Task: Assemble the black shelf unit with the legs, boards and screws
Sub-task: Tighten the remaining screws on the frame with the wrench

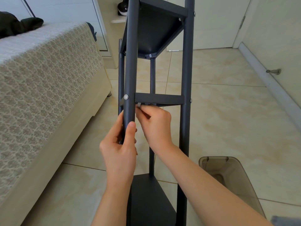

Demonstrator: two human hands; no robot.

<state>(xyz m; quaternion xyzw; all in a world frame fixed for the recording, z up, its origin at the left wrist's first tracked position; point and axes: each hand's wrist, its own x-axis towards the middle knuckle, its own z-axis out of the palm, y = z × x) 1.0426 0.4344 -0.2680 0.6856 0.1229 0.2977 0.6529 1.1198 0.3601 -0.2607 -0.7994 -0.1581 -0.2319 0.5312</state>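
**Guide:** The black shelf unit [187, 62] is right in front of you over the tiled floor [219, 103], with the bed [40, 79] to its left and a translucent bin [228, 176] near on the right. Its feet are out of view, so I cannot tell how it is standing.

**Spotter:** Your left hand [120, 149] is wrapped round the near-left leg [130, 62], with the thumb up the front and the fingers curled behind. That is a good place to hold it. The tube looks like stiff, smooth painted metal, so it could turn or slide in a loose grip.

**Guide:** Your right hand [156, 124] is curled, and its fingertips pinch a small grey key [139, 105] just under the near-left corner of the middle board [158, 98]. The key is thin and probably easy to drop, so pinch it close to the bend.

**Spotter:** A screw head [125, 97] shows on the leg at that same joint, level with the board. The fastener you are working on underneath is hidden from me.

**Guide:** The upper board [156, 30] and the lower board [146, 193] both sit between the legs. The frame is tall and narrow, so I judge it light but likely to tip.

**Spotter:** Hold it by the legs rather than the boards. The board edges look thin and may flex or bite into your fingers. Brace the leg against the turning force of the key.
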